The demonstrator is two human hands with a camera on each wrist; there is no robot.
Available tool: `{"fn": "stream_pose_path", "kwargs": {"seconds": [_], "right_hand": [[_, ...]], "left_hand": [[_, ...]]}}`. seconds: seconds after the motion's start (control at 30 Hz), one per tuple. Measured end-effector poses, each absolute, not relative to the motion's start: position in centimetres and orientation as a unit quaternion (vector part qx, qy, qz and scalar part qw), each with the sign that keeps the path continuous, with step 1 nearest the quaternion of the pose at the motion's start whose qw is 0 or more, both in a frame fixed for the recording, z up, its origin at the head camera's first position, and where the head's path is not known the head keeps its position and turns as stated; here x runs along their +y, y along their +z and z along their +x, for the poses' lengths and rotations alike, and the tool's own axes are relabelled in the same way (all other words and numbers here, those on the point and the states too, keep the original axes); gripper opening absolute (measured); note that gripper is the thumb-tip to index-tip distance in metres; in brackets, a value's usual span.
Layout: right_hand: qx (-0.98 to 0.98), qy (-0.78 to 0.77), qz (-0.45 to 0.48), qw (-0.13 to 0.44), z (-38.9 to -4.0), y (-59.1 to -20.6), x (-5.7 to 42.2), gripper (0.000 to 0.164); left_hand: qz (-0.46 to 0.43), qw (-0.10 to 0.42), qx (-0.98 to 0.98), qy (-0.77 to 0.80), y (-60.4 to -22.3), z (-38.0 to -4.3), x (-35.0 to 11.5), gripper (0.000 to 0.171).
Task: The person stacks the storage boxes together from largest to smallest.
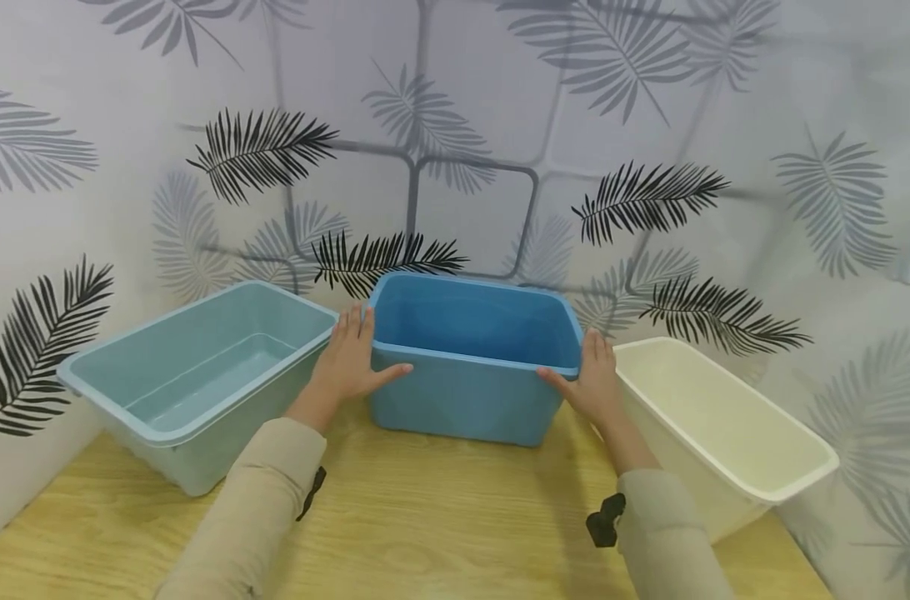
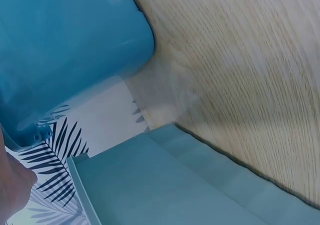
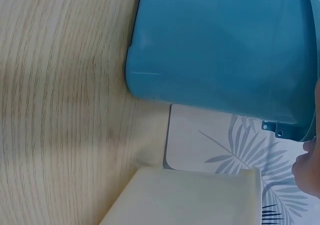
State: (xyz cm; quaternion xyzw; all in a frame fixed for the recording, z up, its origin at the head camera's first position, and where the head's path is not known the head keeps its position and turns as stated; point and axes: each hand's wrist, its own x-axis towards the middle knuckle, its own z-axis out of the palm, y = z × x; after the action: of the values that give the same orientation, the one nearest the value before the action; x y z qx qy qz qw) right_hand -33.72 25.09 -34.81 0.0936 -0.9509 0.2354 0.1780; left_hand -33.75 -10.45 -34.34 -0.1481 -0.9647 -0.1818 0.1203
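A blue plastic bin (image 1: 462, 396) stands upright on the wooden table between my two hands. My left hand (image 1: 346, 358) lies at its left front corner, fingers straight along the side and thumb stretched across the front below the rim. At the right front corner is my right hand (image 1: 593, 379), its fingers extended along that side and its thumb on the front near the rim. The wrist views show the bin's outer wall (image 2: 65, 35) and small tabs under its rim (image 3: 272, 130), with only part of each hand at the frame edge.
A grey-green bin (image 1: 200, 400) sits angled at the left, close to my left forearm. On the right, a cream bin (image 1: 725, 417) stands angled beside my right forearm. Behind the wooden table (image 1: 440, 525) rises a leaf-patterned wall covering (image 1: 470, 108).
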Motion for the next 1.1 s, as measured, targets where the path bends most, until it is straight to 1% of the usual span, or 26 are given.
{"fn": "stream_pose_path", "kwargs": {"seconds": [0.13, 0.43, 0.77, 1.1], "right_hand": [[-0.958, 0.218, 0.098, 0.159, -33.75, -34.64, 25.25, 0.122], [-0.963, 0.213, 0.091, 0.138, -33.85, -34.69, 25.19, 0.125], [-0.965, 0.220, 0.079, 0.121, -33.85, -34.24, 24.97, 0.122], [-0.961, 0.218, 0.094, 0.139, -33.74, -34.56, 24.90, 0.115]], "left_hand": [[-0.146, 0.113, -0.968, -0.173, -34.38, -33.93, -10.44, 0.103], [-0.145, 0.111, -0.966, -0.184, -34.43, -34.31, -10.56, 0.104], [-0.132, 0.082, -0.965, -0.213, -34.42, -34.58, -10.39, 0.104], [-0.128, 0.073, -0.966, -0.212, -34.44, -34.51, -10.40, 0.101]]}}
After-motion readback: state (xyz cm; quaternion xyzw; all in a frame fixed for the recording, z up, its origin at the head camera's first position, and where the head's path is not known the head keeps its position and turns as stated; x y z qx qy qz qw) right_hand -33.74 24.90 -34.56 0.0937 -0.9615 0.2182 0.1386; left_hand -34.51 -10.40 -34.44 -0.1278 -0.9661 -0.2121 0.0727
